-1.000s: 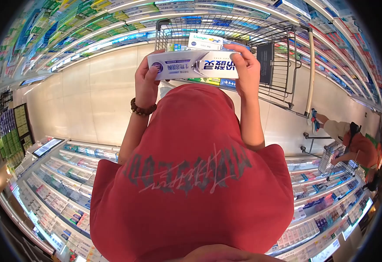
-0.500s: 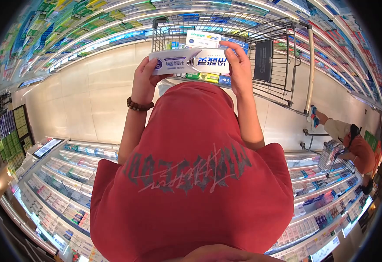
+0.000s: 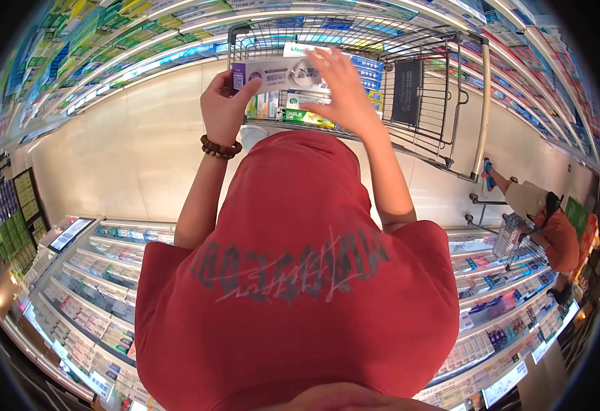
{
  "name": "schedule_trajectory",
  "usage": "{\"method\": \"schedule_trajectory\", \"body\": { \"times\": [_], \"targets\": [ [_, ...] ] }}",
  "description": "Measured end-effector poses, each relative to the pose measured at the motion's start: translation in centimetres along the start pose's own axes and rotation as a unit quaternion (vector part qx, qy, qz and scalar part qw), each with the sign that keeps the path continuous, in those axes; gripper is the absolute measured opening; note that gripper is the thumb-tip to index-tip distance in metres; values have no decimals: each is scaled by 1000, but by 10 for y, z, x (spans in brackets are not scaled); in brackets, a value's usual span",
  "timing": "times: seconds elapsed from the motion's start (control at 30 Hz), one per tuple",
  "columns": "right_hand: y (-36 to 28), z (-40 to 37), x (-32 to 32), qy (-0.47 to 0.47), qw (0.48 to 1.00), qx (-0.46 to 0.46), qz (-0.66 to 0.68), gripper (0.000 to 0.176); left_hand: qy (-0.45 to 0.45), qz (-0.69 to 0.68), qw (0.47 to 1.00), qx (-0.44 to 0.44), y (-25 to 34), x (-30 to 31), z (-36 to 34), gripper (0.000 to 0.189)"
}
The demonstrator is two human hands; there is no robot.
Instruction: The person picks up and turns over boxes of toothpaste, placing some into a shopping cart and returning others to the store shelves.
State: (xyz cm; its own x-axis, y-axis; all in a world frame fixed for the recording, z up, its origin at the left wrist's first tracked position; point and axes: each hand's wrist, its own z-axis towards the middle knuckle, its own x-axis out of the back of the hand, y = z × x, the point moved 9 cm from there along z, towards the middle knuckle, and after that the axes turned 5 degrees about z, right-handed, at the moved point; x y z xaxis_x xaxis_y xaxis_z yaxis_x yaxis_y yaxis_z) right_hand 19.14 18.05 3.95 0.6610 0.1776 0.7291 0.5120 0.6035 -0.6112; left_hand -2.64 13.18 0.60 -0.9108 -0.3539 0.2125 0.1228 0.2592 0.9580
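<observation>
A long white and purple toothpaste box (image 3: pixel 276 74) is held over the shopping cart. My left hand (image 3: pixel 223 109) is closed on its left end, thumb across the front, a beaded bracelet (image 3: pixel 220 147) at the wrist. My right hand (image 3: pixel 346 92) is open with fingers spread and slightly blurred; its fingertips overlap the box's right end. Beneath, in the cart, lie a green and yellow Darlie box (image 3: pixel 308 118), a white box with green lettering (image 3: pixel 298 50) and several blue boxes (image 3: pixel 370 74).
The wire shopping cart (image 3: pixel 444 103) stands in front of me, its handle (image 3: pixel 485 109) to the right. Shelves of boxed goods (image 3: pixel 128 58) run along the far side, and more shelves (image 3: pixel 101 294) are behind me. At right, a person in an orange top (image 3: pixel 561 240) is beside another cart (image 3: pixel 512 243).
My right hand has let go of the toothpaste box's right end and spread its fingers. The box, still in my left hand, has shifted slightly up and left and turned.
</observation>
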Motion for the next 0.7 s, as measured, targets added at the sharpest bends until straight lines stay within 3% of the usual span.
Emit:
{"method": "schedule_trajectory", "body": {
  "times": [0.1,0.17,0.3,0.4,0.53,0.63,0.7],
  "targets": [
    [16,5,-40,-42,996,-8,76,75,-54,-75,995,47,-18,-25,8,45],
    [43,4,-64,-86,990,-35,104,69,-91,-51,992,68,-51,-31,16,57],
    [167,-20,-112,-140,958,-239,71,68,-127,-25,971,200,-128,-11,9,63],
    [278,-35,-156,-159,946,-283,-11,71,-102,42,961,254,-177,22,-15,55],
    [358,-27,-227,-270,915,-301,-15,69,-27,86,945,315,-261,75,-60,56],
    [372,-11,-261,-327,901,-285,-26,69,15,160,923,351,-305,115,-107,57],
    [370,-6,-282,-385,881,-273,-29,73,55,135,906,397,-327,138,-148,59]
  ]
}}
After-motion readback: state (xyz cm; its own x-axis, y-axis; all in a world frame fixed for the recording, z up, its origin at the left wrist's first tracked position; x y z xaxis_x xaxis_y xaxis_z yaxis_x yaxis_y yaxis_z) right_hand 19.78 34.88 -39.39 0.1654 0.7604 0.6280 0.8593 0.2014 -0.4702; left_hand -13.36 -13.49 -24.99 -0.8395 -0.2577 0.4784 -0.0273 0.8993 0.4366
